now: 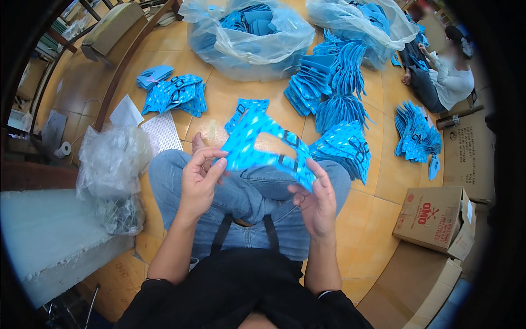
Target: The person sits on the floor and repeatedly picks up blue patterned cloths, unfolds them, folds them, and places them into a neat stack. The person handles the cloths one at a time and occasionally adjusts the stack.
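Two bare hands hold one thing above the lap of a person sitting cross-legged on the yellow tiled floor (378, 186). On the left, the left hand (200, 183) pinches the upper end of a bright blue cut fabric piece with pale spots and dark-edged openings (257, 143), fingers closed on its edge. It stretches flat and slanting, likely for a clear look, to the right hand (318, 203), whose fingers grip its lower end. Further right lies a fanned stack of matching blue pieces (345, 148).
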`<state>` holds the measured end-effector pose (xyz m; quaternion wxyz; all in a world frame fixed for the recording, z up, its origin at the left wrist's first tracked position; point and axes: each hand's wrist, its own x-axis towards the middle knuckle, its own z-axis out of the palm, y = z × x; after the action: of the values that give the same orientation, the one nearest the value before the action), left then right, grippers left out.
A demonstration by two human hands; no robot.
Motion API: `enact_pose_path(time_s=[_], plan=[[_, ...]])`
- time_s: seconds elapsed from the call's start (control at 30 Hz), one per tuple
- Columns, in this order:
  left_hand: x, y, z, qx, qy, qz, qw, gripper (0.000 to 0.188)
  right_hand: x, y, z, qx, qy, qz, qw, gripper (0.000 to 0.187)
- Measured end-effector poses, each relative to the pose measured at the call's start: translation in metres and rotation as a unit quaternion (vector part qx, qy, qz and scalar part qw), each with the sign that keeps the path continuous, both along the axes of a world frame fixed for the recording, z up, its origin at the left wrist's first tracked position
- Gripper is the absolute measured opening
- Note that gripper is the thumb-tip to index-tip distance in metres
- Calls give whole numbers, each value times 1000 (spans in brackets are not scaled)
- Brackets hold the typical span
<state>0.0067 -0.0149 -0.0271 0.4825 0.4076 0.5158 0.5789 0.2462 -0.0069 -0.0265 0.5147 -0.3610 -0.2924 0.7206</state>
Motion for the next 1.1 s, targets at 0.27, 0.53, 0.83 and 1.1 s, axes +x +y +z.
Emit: enact_pose_path(time_s=[0.27, 0.53, 0.83, 1.1], plan=[[3, -2, -3, 89, 91, 29, 991, 21, 4, 1, -4, 5, 77, 24, 997, 56], [-4, -6, 2, 111, 165, 45, 979, 10, 4, 0, -4, 16, 36, 35, 999, 60], [-6, -3, 4, 142, 176, 61, 972, 9, 3, 1, 1, 38, 17, 35, 998, 61], [-4, -4, 6, 142, 85, 68, 984, 12, 3, 1, 4, 57, -28, 23, 998, 55]])
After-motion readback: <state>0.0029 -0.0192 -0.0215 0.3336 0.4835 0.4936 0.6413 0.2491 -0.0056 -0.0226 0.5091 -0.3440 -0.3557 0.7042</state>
